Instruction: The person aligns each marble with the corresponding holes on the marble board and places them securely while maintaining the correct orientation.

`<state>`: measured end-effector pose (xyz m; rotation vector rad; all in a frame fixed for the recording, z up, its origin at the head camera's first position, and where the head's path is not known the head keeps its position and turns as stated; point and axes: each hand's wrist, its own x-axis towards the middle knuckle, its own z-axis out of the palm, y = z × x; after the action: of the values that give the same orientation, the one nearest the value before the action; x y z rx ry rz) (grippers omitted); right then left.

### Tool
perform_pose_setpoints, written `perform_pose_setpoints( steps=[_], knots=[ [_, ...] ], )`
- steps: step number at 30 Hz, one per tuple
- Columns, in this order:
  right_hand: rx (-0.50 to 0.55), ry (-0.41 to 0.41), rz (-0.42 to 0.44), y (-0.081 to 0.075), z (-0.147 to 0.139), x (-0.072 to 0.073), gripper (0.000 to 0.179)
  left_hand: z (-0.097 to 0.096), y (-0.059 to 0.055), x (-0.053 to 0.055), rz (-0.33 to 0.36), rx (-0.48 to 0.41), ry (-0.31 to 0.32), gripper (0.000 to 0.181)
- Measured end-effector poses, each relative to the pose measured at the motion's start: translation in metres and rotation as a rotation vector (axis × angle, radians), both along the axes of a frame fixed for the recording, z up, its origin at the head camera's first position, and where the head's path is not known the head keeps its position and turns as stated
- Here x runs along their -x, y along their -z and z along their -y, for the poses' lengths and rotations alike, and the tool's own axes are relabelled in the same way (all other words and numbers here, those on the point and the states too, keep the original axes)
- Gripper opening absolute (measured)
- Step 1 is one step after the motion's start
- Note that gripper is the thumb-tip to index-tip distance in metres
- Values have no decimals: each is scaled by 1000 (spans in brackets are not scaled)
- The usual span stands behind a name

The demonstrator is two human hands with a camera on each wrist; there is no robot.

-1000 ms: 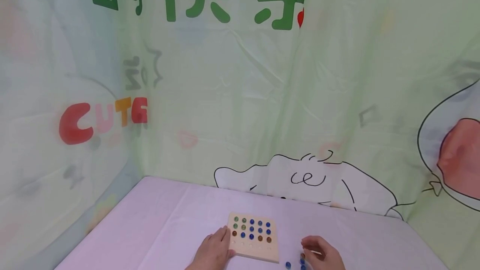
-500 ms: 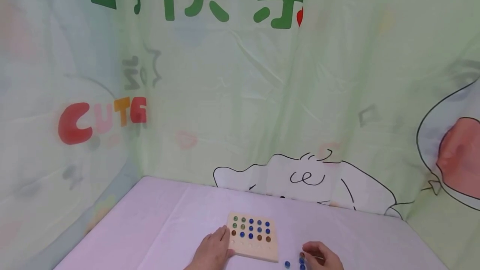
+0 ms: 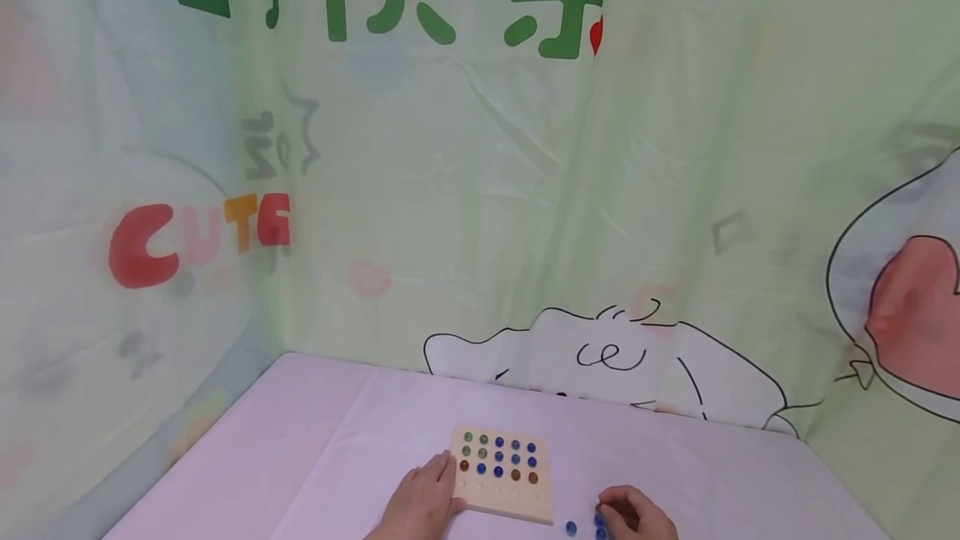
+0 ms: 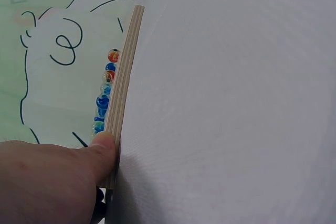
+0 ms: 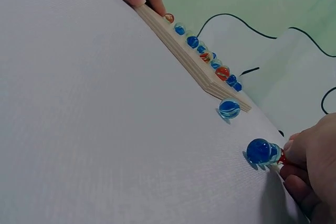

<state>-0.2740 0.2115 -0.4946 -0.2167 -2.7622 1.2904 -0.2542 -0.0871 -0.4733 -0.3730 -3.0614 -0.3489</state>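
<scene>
A square wooden marble board (image 3: 506, 507) lies flat, with green, blue and brown-orange marbles in its three far rows. Holes (image 3: 498, 489) in the nearest row show bare. My left hand (image 3: 417, 500) holds the board's near left corner, fingers along the left edge and thumb at the front. To the board's right, my right hand (image 3: 637, 513) pinches a red-orange marble (image 5: 283, 157), mostly covered by finger and thumb. Touching or close beside it are blue marbles (image 5: 259, 151) on the cloth. Another blue marble (image 5: 229, 108) lies alone near the board's right corner.
A pale pink-lilac cloth (image 3: 337, 440) covers the table. Printed curtains (image 3: 420, 215) hang behind and at the left, meeting the table's far and left edges.
My right hand has come down onto the small row of loose marbles and taken the brown-orange one between finger and thumb. The left hand and the board stay in place.
</scene>
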Motion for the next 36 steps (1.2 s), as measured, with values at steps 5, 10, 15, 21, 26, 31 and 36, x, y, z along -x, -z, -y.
perform_pose_setpoints(
  steps=[5,10,15,21,26,31,36],
  knots=[
    [-35,34,-6,0,2,2,6,0,0,0,-8,10,4,66],
    [-50,51,-2,0,4,4,6,0,1,1,3,6,0,66],
    [-52,54,-13,-1,4,5,6,0,1,1,-9,16,2,66],
    [-39,42,-13,-1,2,7,7,1,3,1,-30,27,7,67],
    [-36,45,7,-2,3,9,8,1,2,2,-7,10,3,67],
    [-39,36,17,-1,3,12,7,0,1,3,13,-6,-9,67],
    [-33,31,13,-1,1,13,7,-1,0,3,10,-4,-14,67]
  ],
)
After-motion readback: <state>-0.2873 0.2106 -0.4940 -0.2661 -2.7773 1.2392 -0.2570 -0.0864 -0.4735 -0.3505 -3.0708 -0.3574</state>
